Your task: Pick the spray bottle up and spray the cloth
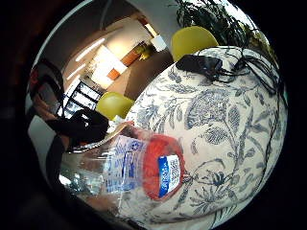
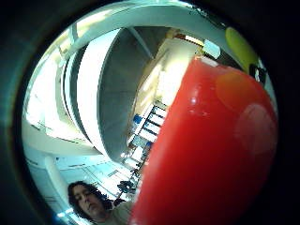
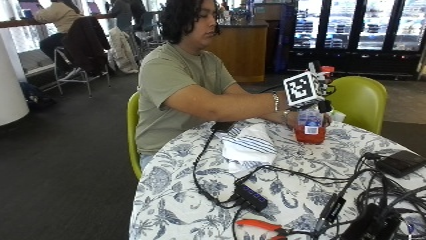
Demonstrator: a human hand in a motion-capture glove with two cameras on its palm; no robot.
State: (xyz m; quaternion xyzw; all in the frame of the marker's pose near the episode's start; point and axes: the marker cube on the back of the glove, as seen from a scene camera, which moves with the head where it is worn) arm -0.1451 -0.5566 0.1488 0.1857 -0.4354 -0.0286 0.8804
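Spray bottle [image 3: 310, 125] (upright on table [image 3: 373, 165]) gripped by right hand [image 3: 313, 97].

The outside camera faces the person across the table [image 3: 200, 200]. Both palm cameras sit right against the spray bottle [image 3: 310, 127], which all three views share at the table's twelve o'clock edge.

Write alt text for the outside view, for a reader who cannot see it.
A seated person's gloved right hand grips a clear spray bottle with red liquid in its base, standing on a round table's floral tablecloth. A white, blue-striped cloth lies on the table beside the bottle, apart from it; cables trail across the near side.
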